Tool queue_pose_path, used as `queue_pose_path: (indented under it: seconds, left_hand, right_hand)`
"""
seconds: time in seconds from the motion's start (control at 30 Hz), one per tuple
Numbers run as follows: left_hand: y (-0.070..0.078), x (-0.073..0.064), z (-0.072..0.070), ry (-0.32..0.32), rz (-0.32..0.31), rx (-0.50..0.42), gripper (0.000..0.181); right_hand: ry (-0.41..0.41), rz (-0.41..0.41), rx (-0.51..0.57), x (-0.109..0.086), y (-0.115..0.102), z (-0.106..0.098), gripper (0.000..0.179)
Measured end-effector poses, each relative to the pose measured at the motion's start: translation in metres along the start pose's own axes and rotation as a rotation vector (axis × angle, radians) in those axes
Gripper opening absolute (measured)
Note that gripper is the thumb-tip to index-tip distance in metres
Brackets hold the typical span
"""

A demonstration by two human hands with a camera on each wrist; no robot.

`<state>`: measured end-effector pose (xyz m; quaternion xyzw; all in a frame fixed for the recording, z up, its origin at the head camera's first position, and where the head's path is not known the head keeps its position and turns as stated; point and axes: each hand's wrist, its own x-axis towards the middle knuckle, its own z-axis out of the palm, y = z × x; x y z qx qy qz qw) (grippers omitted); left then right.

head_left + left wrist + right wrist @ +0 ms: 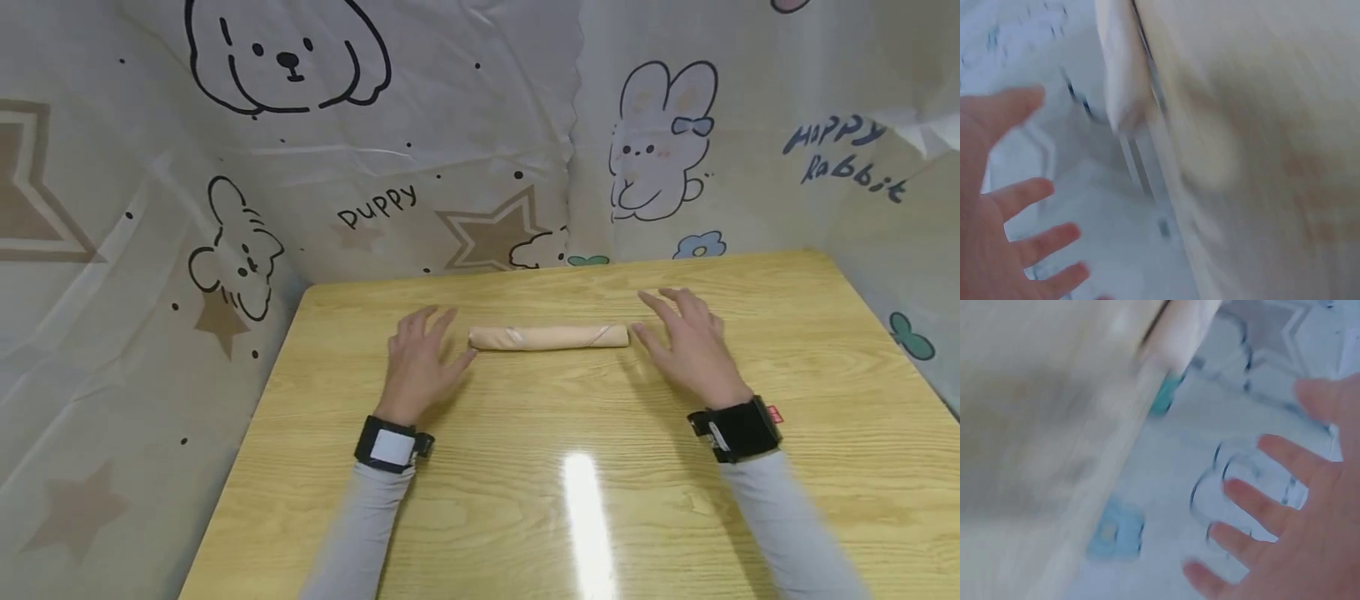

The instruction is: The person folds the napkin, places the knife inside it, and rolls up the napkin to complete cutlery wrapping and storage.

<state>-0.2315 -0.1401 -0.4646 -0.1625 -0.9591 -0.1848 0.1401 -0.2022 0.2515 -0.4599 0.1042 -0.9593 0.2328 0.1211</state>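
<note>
A rolled-up peach-coloured cloth lies crosswise on the wooden table, toward its far side. Just off the roll's left end is my left hand, fingers spread and the thumb nearest the cloth. My right hand hovers off the other end, its fingers apart and the thumb tip close to the roll. Neither hand holds anything. In the left wrist view one end of the roll shows blurred beyond the spread fingers. The right wrist view has the opposite end at its top edge.
The light wood table carries a bright strip of reflected light near the front. Pale sheeting printed with puppies, rabbits and stars stands behind it and along both sides. Each wrist wears a black strap over a grey sleeve.
</note>
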Motion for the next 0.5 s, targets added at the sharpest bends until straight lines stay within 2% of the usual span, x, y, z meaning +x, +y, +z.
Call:
queue_pose_path:
  seconds: [0.13, 0.23, 0.3, 0.5]
  left_hand:
    - [-0.046, -0.01, -0.014, 0.031, -0.095, 0.08, 0.093]
    - [-0.066, -0.014, -0.018, 0.029, -0.141, 0.092, 0.097]
    - [-0.071, -0.014, -0.017, 0.008, -0.153, 0.081, 0.098]
    - [-0.063, -0.014, -0.011, -0.03, -0.138, 0.054, 0.096]
  right_hand:
    - [0.036, 0.039, -0.125, -0.015, 0.032, -0.018, 0.082]
    - [0.036, 0.046, -0.153, -0.02, 0.045, -0.021, 0.09]
    - [0.035, 0.041, -0.15, -0.02, 0.048, -0.021, 0.09]
    - [0.021, 0.03, -0.137, -0.019, 0.045, -0.016, 0.083]
